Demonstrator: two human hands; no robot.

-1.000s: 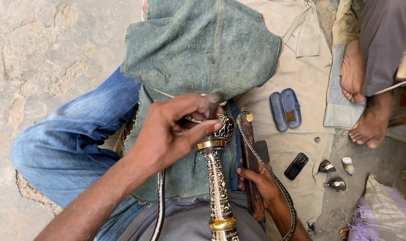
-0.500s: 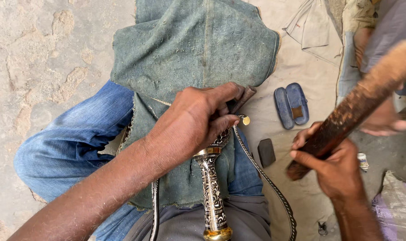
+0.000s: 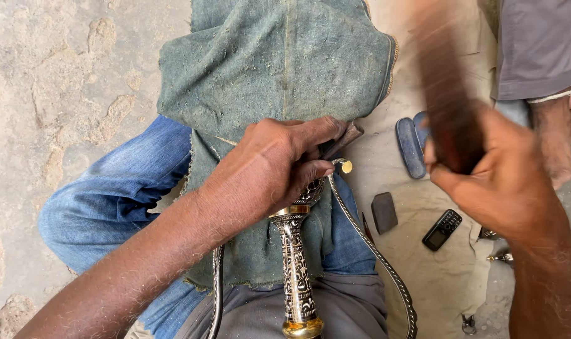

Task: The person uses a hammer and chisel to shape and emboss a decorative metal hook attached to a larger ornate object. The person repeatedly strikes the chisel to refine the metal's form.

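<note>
ground: rough pale stone floor (image 3: 65, 69), tan sheet (image 3: 449, 276) spread on the right side
cloth: dusty green-grey cloth (image 3: 273, 69) draped over the person's lap and blue-jeaned knee (image 3: 103, 201)
left hand: left hand (image 3: 273, 166) closed over the top end of the engraved metal stem (image 3: 296, 263), thumb and fingers pinching a small dark tool (image 3: 342, 139) against it
stem: upright along the lap, silver with dark pattern, brass ring at the bottom; thin patterned band (image 3: 376, 251) curves off beside it
right hand: right hand (image 3: 502, 182) fisted round a dark wooden stick (image 3: 445, 100), raised, blurred, well right of the stem
sheet items: blue sandals (image 3: 411, 143), dark flat block (image 3: 384, 212), small black phone (image 3: 442, 230)
other person: bare foot (image 3: 559, 135) at right edge
</note>
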